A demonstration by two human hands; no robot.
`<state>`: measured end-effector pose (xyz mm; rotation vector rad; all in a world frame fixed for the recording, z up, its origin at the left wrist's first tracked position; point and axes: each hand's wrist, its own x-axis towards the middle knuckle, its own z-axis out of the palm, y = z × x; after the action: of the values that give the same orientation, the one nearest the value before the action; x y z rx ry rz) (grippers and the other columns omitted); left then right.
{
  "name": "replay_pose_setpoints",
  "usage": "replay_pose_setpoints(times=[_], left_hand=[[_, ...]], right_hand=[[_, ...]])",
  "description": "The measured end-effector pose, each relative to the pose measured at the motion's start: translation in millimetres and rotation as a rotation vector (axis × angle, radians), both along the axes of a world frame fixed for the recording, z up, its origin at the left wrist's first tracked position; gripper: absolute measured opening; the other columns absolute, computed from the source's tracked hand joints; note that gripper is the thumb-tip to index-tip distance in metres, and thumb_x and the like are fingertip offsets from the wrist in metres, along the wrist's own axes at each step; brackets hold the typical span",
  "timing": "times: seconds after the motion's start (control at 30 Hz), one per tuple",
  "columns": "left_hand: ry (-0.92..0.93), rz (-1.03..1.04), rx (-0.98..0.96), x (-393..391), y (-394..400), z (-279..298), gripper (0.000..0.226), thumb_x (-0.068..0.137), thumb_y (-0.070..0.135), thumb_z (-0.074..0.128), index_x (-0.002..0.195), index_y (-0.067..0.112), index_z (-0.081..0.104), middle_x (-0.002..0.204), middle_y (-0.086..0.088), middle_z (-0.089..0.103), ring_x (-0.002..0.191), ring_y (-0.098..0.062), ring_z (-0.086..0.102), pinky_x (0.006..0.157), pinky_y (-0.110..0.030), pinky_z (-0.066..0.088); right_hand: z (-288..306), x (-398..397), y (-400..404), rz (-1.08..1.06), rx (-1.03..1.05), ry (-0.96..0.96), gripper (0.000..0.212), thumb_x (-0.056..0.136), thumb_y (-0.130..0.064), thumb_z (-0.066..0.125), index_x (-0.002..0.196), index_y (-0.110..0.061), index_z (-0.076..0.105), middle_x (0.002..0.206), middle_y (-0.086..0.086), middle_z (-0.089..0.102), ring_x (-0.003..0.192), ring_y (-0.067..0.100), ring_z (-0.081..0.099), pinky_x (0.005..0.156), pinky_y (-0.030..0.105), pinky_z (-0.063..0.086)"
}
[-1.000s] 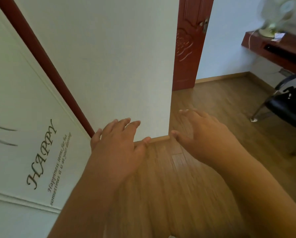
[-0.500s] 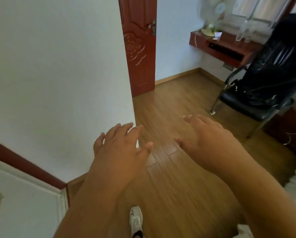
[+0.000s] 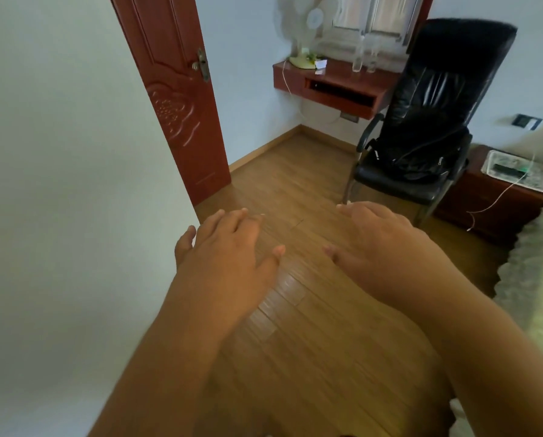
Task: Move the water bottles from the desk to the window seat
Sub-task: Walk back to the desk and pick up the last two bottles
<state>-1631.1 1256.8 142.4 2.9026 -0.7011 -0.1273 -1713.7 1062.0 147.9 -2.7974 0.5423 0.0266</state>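
Observation:
Two clear water bottles (image 3: pixel 362 57) stand on a reddish wall-mounted desk (image 3: pixel 336 82) at the far side of the room, under a window. My left hand (image 3: pixel 224 260) and my right hand (image 3: pixel 380 244) are held out palm down over the wooden floor, far short of the desk. Both hands are empty with fingers spread. No window seat is clearly visible.
A black office chair (image 3: pixel 421 134) stands in front of the desk's right end. A red door (image 3: pixel 175 89) and white wall are at left. A white fan (image 3: pixel 305 36) sits on the desk. A dark bedside cabinet (image 3: pixel 497 197) and a bed edge (image 3: pixel 535 285) are at right.
The view has swung right, away from the wall with lettering, bringing the desk, chair and cabinet into sight. Both hands stay held out in front, empty.

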Motion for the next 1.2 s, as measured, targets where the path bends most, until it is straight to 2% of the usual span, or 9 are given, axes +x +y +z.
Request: replay_pose_setpoints(times=[0.4, 0.77, 1.2], left_hand=[[0.074, -0.060, 0.020, 96.6, -53.3, -11.3, 0.067, 0.094, 0.071, 0.026, 0.155, 0.043, 0.021, 0.165, 0.015, 0.017, 0.153, -0.014, 0.008, 0.122, -0.049, 0.013], [-0.029, -0.013, -0.004, 196.2, -176.9, 4.1, 0.063, 0.095, 0.067, 0.028, 0.153, 0.044, 0.023, 0.163, 0.017, 0.021, 0.153, -0.010, 0.007, 0.122, -0.047, 0.008], [0.011, -0.051, -0.043, 286.1, -289.8, -0.7, 0.063, 0.095, 0.070, 0.024, 0.153, 0.047, 0.017, 0.164, 0.019, 0.016, 0.153, -0.008, 0.002, 0.122, -0.046, 0.003]], right_hand=[[-16.7, 86.7, -48.3, -0.044, 0.038, 0.015, 0.074, 0.091, -0.064, 0.051, 0.154, -0.037, 0.023, 0.159, -0.013, 0.029, 0.144, 0.018, 0.034, 0.113, 0.043, 0.036], [-6.7, 206.3, -171.9, 0.009, 0.054, -0.080, 0.075, 0.091, -0.063, 0.054, 0.154, -0.036, 0.026, 0.158, -0.011, 0.032, 0.142, 0.017, 0.037, 0.113, 0.045, 0.039], [-1.5, 288.3, -282.5, 0.001, 0.022, -0.056, 0.075, 0.090, -0.065, 0.052, 0.154, -0.037, 0.026, 0.156, -0.014, 0.034, 0.142, 0.016, 0.037, 0.113, 0.043, 0.038]])
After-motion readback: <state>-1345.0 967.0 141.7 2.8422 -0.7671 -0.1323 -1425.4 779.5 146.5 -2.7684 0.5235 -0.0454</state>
